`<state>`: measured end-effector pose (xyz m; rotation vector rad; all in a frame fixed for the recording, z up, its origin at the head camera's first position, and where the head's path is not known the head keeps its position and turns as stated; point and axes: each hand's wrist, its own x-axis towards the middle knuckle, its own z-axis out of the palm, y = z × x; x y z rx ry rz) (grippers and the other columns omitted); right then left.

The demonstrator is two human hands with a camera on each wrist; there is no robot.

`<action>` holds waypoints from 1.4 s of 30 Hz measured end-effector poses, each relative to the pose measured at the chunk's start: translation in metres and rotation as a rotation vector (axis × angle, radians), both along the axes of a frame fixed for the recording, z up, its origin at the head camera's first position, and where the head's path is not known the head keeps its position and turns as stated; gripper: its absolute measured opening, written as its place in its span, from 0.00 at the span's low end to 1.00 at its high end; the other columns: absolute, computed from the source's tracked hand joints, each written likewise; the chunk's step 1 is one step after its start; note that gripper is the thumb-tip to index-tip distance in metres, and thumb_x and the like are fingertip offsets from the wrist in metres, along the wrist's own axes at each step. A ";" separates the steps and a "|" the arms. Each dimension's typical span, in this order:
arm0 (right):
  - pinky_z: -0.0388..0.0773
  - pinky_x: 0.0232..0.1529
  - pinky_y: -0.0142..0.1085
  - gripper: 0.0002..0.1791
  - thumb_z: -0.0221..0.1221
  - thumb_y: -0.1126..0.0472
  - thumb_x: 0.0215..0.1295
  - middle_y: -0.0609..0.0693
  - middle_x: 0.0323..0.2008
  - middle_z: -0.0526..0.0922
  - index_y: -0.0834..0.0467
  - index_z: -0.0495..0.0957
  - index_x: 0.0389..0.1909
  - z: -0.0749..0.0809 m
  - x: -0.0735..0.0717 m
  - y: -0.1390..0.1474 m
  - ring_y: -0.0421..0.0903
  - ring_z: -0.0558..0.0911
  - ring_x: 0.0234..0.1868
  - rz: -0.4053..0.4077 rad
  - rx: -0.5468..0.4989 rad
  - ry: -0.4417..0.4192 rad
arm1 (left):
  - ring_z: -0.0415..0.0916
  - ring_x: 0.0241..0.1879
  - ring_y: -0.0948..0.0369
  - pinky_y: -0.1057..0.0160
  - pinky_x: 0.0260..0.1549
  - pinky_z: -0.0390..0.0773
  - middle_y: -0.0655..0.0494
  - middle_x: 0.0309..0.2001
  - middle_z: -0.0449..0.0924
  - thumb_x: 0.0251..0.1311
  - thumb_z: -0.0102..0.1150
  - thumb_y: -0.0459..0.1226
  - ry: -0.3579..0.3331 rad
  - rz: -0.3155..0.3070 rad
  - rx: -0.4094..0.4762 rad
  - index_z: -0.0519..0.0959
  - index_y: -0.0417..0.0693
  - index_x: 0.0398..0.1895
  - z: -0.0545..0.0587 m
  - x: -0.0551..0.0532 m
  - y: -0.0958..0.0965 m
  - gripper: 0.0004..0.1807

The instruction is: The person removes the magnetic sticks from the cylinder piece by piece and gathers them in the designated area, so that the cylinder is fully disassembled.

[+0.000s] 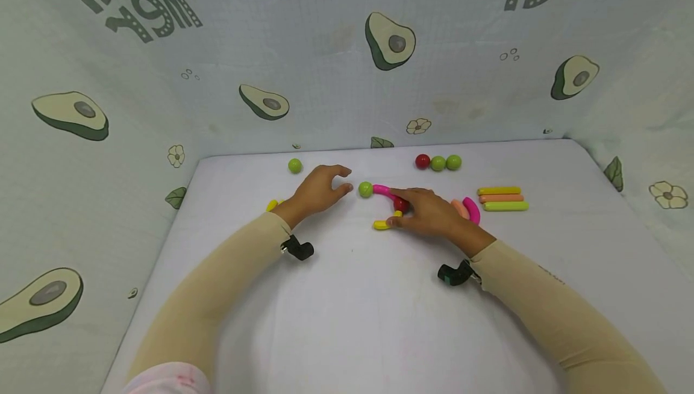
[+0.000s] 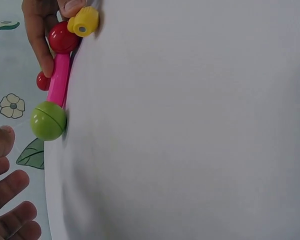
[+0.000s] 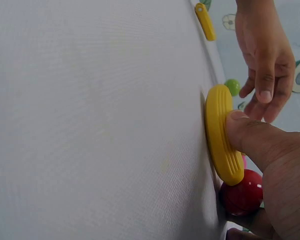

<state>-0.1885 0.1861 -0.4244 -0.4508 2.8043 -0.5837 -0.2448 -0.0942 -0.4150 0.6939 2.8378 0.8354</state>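
Note:
My right hand (image 1: 428,210) grips a joined group of toy pieces on the white table. Its thumb presses a ribbed yellow curved stick (image 3: 219,132), while its fingers reach round a red ball (image 2: 63,37) and a pink stick (image 2: 59,80). At the pink stick's far end is a green ball (image 1: 365,189). To the left of that ball, my left hand (image 1: 320,190) hovers with thumb and fingers spread apart, holding nothing. In the right wrist view the yellow stick's lower end meets the red ball.
Behind lie a lone green ball (image 1: 295,165) and a row with a red ball (image 1: 422,161) and two green ones. Straight sticks (image 1: 501,198) are stacked at right. A curved pink stick (image 1: 472,210) lies beside my right wrist, yellow pieces (image 1: 272,205) beside my left.

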 end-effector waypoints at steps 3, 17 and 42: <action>0.73 0.61 0.61 0.45 0.68 0.37 0.61 0.60 0.68 0.72 0.48 0.66 0.77 -0.001 0.000 0.000 0.62 0.68 0.69 -0.007 0.009 -0.005 | 0.69 0.68 0.54 0.54 0.68 0.66 0.56 0.62 0.79 0.72 0.61 0.48 -0.012 -0.003 -0.003 0.77 0.48 0.67 -0.004 0.002 0.004 0.25; 0.70 0.62 0.63 0.46 0.68 0.35 0.61 0.61 0.70 0.71 0.48 0.66 0.77 0.000 0.002 0.000 0.64 0.67 0.71 -0.005 0.004 -0.007 | 0.72 0.65 0.54 0.55 0.67 0.67 0.54 0.62 0.80 0.74 0.59 0.45 -0.007 -0.033 0.008 0.77 0.47 0.67 -0.017 0.008 0.021 0.23; 0.70 0.63 0.63 0.45 0.68 0.36 0.61 0.61 0.69 0.72 0.49 0.67 0.76 0.001 0.002 0.000 0.63 0.67 0.70 0.016 -0.009 0.018 | 0.73 0.61 0.53 0.53 0.61 0.73 0.57 0.56 0.84 0.76 0.56 0.47 0.010 0.017 -0.035 0.78 0.51 0.66 -0.022 0.007 0.033 0.20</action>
